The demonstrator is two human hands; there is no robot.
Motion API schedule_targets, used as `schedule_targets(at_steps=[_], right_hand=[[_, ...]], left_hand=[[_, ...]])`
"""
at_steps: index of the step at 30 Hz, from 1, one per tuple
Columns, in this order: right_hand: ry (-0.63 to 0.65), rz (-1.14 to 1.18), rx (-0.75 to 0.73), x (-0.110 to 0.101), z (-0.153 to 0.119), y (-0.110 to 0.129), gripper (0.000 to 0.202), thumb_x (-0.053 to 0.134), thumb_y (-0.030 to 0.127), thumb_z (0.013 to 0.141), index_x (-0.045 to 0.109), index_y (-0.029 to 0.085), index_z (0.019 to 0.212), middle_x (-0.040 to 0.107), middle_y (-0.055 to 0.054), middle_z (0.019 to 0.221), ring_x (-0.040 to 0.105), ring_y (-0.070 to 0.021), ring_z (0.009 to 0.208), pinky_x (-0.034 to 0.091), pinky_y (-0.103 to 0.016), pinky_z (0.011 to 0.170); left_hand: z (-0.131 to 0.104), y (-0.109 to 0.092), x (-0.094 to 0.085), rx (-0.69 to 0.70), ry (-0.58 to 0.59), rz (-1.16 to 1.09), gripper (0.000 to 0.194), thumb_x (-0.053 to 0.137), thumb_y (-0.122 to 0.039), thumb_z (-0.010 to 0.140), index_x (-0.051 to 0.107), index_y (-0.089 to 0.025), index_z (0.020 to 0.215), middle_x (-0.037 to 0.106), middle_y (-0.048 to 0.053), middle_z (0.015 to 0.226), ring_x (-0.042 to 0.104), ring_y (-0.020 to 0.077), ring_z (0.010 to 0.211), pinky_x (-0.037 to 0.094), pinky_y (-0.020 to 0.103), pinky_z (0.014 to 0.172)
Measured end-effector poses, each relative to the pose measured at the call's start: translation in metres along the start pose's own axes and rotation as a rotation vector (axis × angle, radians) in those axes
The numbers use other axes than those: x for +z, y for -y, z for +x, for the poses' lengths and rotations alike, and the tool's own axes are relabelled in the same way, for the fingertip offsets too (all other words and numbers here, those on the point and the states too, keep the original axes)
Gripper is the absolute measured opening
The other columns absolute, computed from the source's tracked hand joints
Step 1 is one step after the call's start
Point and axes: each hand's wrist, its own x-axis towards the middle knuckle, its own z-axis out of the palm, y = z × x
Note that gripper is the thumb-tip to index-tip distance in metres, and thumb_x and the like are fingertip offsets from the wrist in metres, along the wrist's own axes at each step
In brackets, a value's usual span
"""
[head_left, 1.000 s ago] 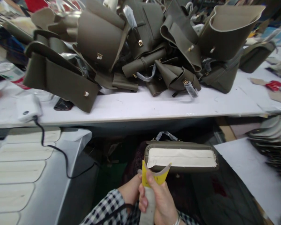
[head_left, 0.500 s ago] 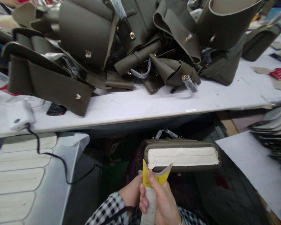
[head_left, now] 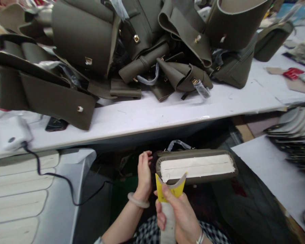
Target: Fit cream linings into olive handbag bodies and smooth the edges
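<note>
My right hand is wrapped round the pale handle of a yellow-headed tool with a concave, two-pointed end. The tool's points overlap the near left edge of an olive bag, whose white panel faces me. Beside the bag's left end is my left hand, fingers curled loosely and apart, with nothing visible in it. A plastic-wrapped handle stands at the bag's far side.
Olive bags are heaped on the white table ahead. Pale oval-ended pieces lie at the left, near a black cable. Dark-edged pieces are stacked at the right, beside a white sheet.
My left hand has moved up and left from behind the tool to the bag's left end. My right hand still holds the tool, slightly shifted right. The whole view has shifted a little.
</note>
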Motion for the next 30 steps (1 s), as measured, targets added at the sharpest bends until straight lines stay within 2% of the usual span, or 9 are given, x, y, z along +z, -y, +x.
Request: schedule_targets(at_steps=[1, 3, 5, 6, 10, 15, 21, 26, 30], right_hand=[[0.009, -0.012, 0.007, -0.001, 0.0, 0.001, 0.068, 0.082, 0.073, 0.057, 0.064, 0.01, 0.079, 0.057, -0.002, 0.049, 0.042, -0.0076, 0.033, 0.036, -0.02, 0.031], [0.031, -0.046, 0.01, -0.004, 0.001, 0.004, 0.066, 0.081, 0.072, 0.06, 0.063, 0.01, 0.078, 0.057, -0.001, 0.049, 0.042, -0.0077, 0.032, 0.036, -0.02, 0.03], [0.056, -0.074, 0.016, -0.006, 0.003, 0.007, 0.065, 0.08, 0.071, 0.062, 0.062, 0.011, 0.077, 0.056, -0.001, 0.048, 0.041, -0.0076, 0.031, 0.035, -0.019, 0.03], [0.07, -0.083, 0.024, -0.007, 0.003, 0.009, 0.064, 0.08, 0.071, 0.062, 0.062, 0.011, 0.077, 0.056, -0.001, 0.048, 0.041, -0.0075, 0.031, 0.035, -0.019, 0.029], [0.119, -0.105, 0.083, -0.011, 0.005, 0.017, 0.064, 0.079, 0.071, 0.064, 0.062, 0.011, 0.077, 0.056, 0.0, 0.048, 0.042, -0.0075, 0.031, 0.037, -0.019, 0.03], [0.151, -0.126, 0.125, -0.016, 0.006, 0.023, 0.069, 0.079, 0.075, 0.059, 0.062, 0.011, 0.078, 0.057, -0.001, 0.047, 0.042, -0.007, 0.031, 0.037, -0.018, 0.03], [0.159, -0.156, 0.158, -0.016, 0.007, 0.028, 0.074, 0.079, 0.078, 0.054, 0.063, 0.009, 0.076, 0.06, -0.003, 0.049, 0.043, -0.0071, 0.03, 0.036, -0.018, 0.03], [0.113, -0.183, 0.164, -0.018, 0.008, 0.035, 0.071, 0.082, 0.074, 0.053, 0.064, 0.008, 0.072, 0.061, -0.005, 0.05, 0.045, -0.0078, 0.031, 0.037, -0.018, 0.031], [0.129, -0.171, 0.141, -0.02, 0.012, 0.037, 0.069, 0.083, 0.073, 0.054, 0.065, 0.008, 0.07, 0.061, -0.006, 0.05, 0.046, -0.0088, 0.031, 0.036, -0.019, 0.032]], left_hand=[[-0.001, -0.009, -0.001, 0.12, 0.025, 0.026, 0.049, 0.029, -0.051, 0.101, 0.058, -0.021, 0.127, 0.055, 0.007, 0.14, 0.048, 0.0214, 0.131, 0.032, 0.039, 0.115], [-0.007, -0.025, 0.001, 0.369, 0.183, 0.139, 0.052, 0.029, -0.052, 0.101, 0.067, -0.021, 0.119, 0.063, 0.005, 0.134, 0.05, 0.0213, 0.131, 0.026, 0.037, 0.119], [-0.013, -0.035, 0.008, 0.517, 0.32, 0.249, 0.049, 0.034, -0.048, 0.101, 0.074, -0.021, 0.109, 0.071, 0.005, 0.122, 0.059, 0.0219, 0.122, 0.026, 0.039, 0.119], [-0.015, -0.038, 0.012, 0.53, 0.328, 0.271, 0.047, 0.035, -0.045, 0.101, 0.076, -0.021, 0.105, 0.074, 0.005, 0.116, 0.063, 0.0214, 0.116, 0.028, 0.039, 0.119], [-0.016, -0.037, 0.024, 0.476, 0.228, 0.24, 0.046, 0.036, -0.039, 0.102, 0.078, -0.021, 0.1, 0.077, 0.004, 0.106, 0.069, 0.02, 0.105, 0.034, 0.038, 0.116], [-0.016, -0.032, 0.025, 0.415, 0.187, 0.22, 0.047, 0.036, -0.039, 0.102, 0.079, -0.021, 0.096, 0.078, 0.002, 0.102, 0.069, 0.0196, 0.102, 0.034, 0.037, 0.115], [-0.019, -0.033, 0.029, 0.418, 0.131, 0.249, 0.045, 0.038, -0.038, 0.102, 0.079, -0.021, 0.092, 0.078, 0.001, 0.097, 0.07, 0.0187, 0.097, 0.036, 0.036, 0.114], [-0.018, -0.036, 0.035, 0.425, 0.071, 0.325, 0.044, 0.042, -0.04, 0.1, 0.079, -0.021, 0.086, 0.079, 0.001, 0.089, 0.071, 0.0178, 0.089, 0.041, 0.033, 0.109], [-0.019, -0.045, 0.04, 0.476, 0.061, 0.496, 0.039, 0.046, -0.041, 0.099, 0.077, -0.022, 0.084, 0.078, 0.001, 0.084, 0.07, 0.0161, 0.079, 0.042, 0.032, 0.105]])
